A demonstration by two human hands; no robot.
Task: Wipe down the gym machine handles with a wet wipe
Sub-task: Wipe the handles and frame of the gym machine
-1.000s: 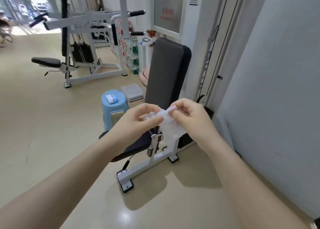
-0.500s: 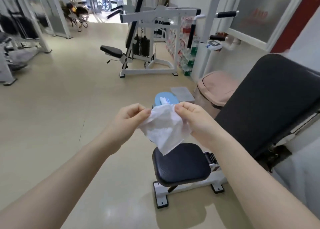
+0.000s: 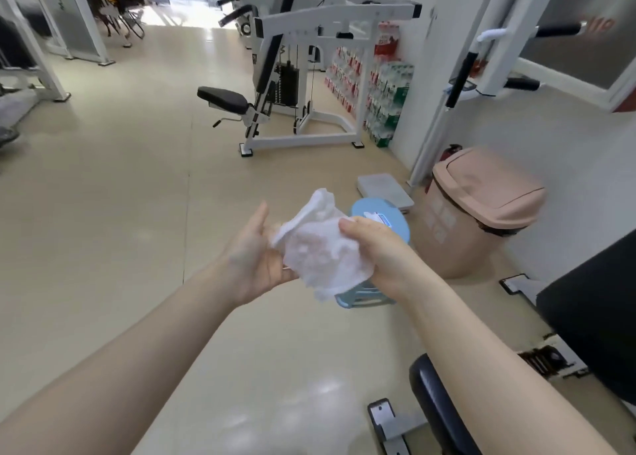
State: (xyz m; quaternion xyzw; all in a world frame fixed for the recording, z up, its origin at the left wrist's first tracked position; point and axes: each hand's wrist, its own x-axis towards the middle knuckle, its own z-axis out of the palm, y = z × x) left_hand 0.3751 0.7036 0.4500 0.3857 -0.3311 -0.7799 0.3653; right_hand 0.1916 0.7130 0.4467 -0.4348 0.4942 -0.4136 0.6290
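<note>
I'm spreading the wet wipe [image 3: 321, 248] out: half a second ago it was hanging bunched between both sets of fingertips, now it is opening over my left palm. My left hand [image 3: 256, 258] is lying flat and open, palm up, fingers straight under the wipe's left edge. My right hand [image 3: 377, 251] is pinching the wipe's right side, thumb on top, fingers curling behind it. The wipe is sitting in mid-air in front of me, above the blue stool [image 3: 378, 224] where the wipe pack [image 3: 378, 218] is resting.

My view is also swinging left, away from the near seat [image 3: 437, 403] and toward the room. The black handles [image 3: 461, 75] on the white machine at far right are well apart from the wipe, untouched. The pink bin [image 3: 481, 213] is standing just right of the stool.

Judgement: the wipe is nearly ready for use, so wiping has not begun; next I need to carry it to a handle.
</note>
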